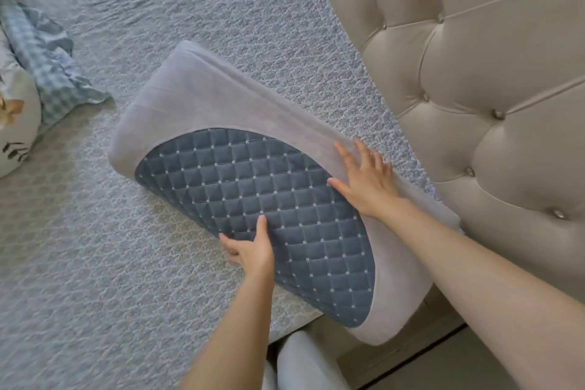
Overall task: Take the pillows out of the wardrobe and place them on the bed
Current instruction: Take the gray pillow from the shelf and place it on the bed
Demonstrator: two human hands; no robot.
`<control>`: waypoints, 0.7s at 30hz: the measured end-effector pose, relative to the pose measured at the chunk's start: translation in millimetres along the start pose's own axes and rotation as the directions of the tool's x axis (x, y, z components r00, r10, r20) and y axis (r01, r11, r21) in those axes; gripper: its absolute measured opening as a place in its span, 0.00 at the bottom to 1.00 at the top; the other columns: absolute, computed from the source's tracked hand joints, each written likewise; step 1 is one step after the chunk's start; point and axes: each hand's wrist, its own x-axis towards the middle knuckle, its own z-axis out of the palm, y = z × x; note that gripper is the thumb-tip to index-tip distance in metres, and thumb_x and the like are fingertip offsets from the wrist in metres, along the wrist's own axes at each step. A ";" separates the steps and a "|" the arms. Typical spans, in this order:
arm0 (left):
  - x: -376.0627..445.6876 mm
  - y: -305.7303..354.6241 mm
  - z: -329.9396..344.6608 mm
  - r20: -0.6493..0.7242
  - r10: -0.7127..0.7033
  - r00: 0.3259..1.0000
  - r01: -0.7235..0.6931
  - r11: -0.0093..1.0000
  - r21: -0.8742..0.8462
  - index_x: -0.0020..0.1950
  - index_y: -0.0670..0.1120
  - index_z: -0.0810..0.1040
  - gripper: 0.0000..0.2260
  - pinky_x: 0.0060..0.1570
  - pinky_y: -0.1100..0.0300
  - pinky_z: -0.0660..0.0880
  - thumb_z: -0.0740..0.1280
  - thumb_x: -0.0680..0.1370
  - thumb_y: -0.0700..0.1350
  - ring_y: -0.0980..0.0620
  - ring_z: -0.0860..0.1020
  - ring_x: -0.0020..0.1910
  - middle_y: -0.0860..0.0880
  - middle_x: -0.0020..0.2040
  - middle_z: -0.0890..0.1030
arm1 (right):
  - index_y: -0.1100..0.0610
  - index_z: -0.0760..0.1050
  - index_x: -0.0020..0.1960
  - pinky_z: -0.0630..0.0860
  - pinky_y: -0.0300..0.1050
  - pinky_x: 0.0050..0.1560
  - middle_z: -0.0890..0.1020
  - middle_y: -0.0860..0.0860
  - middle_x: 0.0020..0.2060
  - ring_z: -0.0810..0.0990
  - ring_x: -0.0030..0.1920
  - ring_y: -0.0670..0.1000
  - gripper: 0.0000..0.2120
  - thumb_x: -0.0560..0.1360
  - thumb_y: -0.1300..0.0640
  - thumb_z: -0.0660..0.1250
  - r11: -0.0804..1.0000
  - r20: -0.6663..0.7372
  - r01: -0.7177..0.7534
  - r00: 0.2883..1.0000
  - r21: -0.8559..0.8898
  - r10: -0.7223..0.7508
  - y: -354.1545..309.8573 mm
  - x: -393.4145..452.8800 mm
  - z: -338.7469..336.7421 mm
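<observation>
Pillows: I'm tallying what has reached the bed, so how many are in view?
2. A grey pillow with a blue quilted panel lies by the headboard under both hands; a white one shows partly at the left edge. Others may be out of frame.

Beige tufted headboard [474,73] at right, blue checked cloth [44,63] at left, pale floor [421,361] below
</observation>
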 end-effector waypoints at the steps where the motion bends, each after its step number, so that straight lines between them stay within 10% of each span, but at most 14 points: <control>1: 7.3 -1.4 -0.8 -0.001 -0.025 1.000 0.025 0.999 -0.035 0.80 0.56 0.39 0.48 0.73 0.36 0.58 0.71 0.74 0.60 0.37 0.59 0.76 0.43 0.81 0.47 | 0.38 0.38 0.75 0.48 0.71 0.71 0.45 0.56 0.78 0.48 0.75 0.66 0.36 0.75 0.31 0.52 1.000 0.001 -0.003 1.000 0.002 0.003 1.9 4.3 2.0; 8: 9.1 15.2 19.1 0.057 0.162 0.985 -0.165 0.985 0.053 0.79 0.57 0.33 0.49 0.73 0.36 0.55 0.70 0.75 0.61 0.38 0.54 0.78 0.41 0.81 0.47 | 0.38 0.42 0.74 0.62 0.65 0.62 0.63 0.61 0.64 0.66 0.61 0.64 0.37 0.72 0.29 0.53 1.000 -0.158 -0.019 0.987 0.016 0.021 8.6 10.7 9.0; 12: 3.1 63.2 41.6 0.257 0.502 0.826 -0.552 0.812 0.189 0.79 0.62 0.44 0.42 0.72 0.40 0.57 0.69 0.75 0.57 0.43 0.54 0.79 0.46 0.81 0.49 | 0.46 0.52 0.77 0.64 0.64 0.62 0.66 0.65 0.63 0.68 0.60 0.67 0.37 0.73 0.35 0.60 0.960 -0.351 -0.183 0.902 0.213 0.250 30.2 20.5 -10.4; 16: 7.8 86.2 69.5 0.524 0.494 0.694 -0.689 0.667 0.283 0.79 0.63 0.51 0.37 0.75 0.44 0.55 0.69 0.77 0.53 0.46 0.50 0.80 0.51 0.82 0.42 | 0.51 0.51 0.78 0.60 0.63 0.69 0.57 0.67 0.72 0.61 0.68 0.69 0.36 0.76 0.39 0.60 0.972 -0.292 -0.195 0.930 0.128 0.225 61.0 23.9 -22.7; 21: 1.4 39.3 73.7 0.421 0.413 0.808 -0.555 0.773 0.307 0.79 0.62 0.41 0.47 0.75 0.40 0.55 0.73 0.73 0.59 0.43 0.50 0.80 0.49 0.81 0.41 | 0.43 0.47 0.77 0.58 0.68 0.69 0.47 0.60 0.77 0.51 0.74 0.65 0.34 0.77 0.37 0.57 0.969 -0.229 -0.207 0.945 0.133 0.233 66.0 16.3 -8.7</control>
